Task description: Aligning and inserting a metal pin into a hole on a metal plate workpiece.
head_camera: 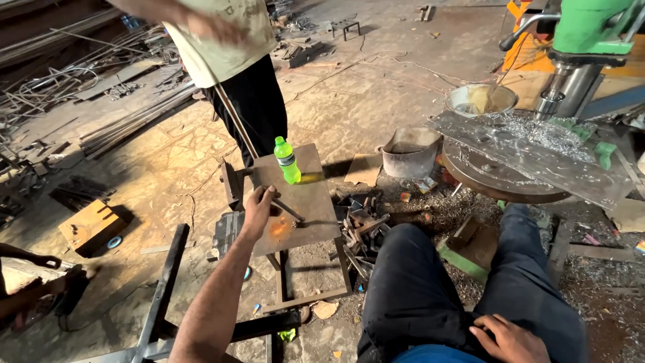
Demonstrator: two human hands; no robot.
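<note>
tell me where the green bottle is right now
In the head view, the green bottle stands upright at the far edge of the small metal table, just beyond the left hand.

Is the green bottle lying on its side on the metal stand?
No, the green bottle stands upright on the metal stand, beyond the left hand.

Rusty matt metal stool top (306,202), glossy green plastic bottle (287,161), shiny metal shavings (537,131).

Cut off by the top edge: standing person in pale shirt and black trousers (232,74), blurred at the arm. Green drill press (591,33) cropped at top right. Seated person's right hand (512,339) clipped by the bottom edge.
</note>
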